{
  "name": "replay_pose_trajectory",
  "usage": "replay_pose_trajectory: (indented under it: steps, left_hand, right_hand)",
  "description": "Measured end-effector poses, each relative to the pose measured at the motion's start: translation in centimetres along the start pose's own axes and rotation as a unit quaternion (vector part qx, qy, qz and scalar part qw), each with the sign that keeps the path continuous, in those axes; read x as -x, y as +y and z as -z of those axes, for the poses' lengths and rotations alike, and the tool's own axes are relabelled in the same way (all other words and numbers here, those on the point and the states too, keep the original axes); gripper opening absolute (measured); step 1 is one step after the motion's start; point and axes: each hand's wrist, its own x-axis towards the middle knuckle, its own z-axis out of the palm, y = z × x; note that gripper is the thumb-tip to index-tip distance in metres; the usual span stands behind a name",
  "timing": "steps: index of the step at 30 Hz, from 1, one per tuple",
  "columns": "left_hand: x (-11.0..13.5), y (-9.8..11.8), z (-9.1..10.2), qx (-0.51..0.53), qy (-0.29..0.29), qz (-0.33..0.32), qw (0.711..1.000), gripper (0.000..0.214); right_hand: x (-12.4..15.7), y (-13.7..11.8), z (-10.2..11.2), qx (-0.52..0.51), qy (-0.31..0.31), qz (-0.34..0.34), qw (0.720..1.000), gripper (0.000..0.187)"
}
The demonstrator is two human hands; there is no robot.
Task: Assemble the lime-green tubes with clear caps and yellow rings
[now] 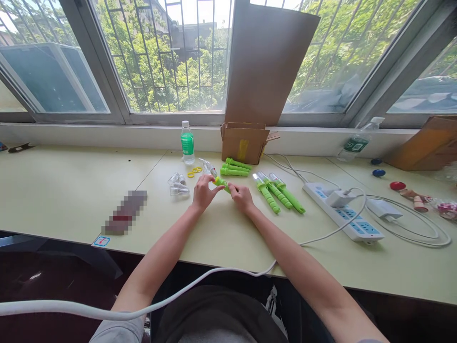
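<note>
A green plastic handle (222, 183) with a yellow ring at its upper left end is held between my hands over the table. The fingers of my left hand (204, 193) pinch that ringed end. My right hand (242, 197) grips the lower end, which its fingers partly hide. Just beyond my left hand lie clear plastic caps (207, 166) and several loose yellow rings (194, 170). More clear caps (179, 186) sit to its left. Green handles (234, 169) without clear caps lie behind my hands. To the right are three green handles with clear caps (278, 191).
A white power strip (344, 212) with cables stands right. A cable crosses the table's front edge near my lap. At the back are a water bottle (187, 143), a cardboard box (244, 143) and a tilted bottle (359, 140). A blurred-out flat object (124, 213) lies left.
</note>
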Motion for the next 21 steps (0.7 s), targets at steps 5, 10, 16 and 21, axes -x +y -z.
replay_pose_trajectory:
  steps: [5,10,16,21]
  left_hand:
    - [-0.05,-0.16,-0.04,-0.006,-0.003,0.003,1.000,0.037]
    - [-0.13,-0.27,0.04,-0.005,-0.004,0.008,1.000,0.038]
    - [-0.18,-0.27,0.10,-0.003,-0.002,0.000,1.000,0.037]
    - [-0.16,-0.47,-0.02,0.009,0.003,-0.006,1.000,0.036]
  right_hand:
    - [-0.20,0.24,0.11,-0.019,-0.020,0.010,1.000,0.053]
    - [-0.23,0.29,0.46,-0.007,-0.050,0.039,0.998,0.050]
    - [-0.21,-0.02,0.64,-0.015,-0.061,0.038,0.997,0.050]
    - [-0.21,0.06,0.59,-0.062,-0.068,0.021,0.996,0.051]
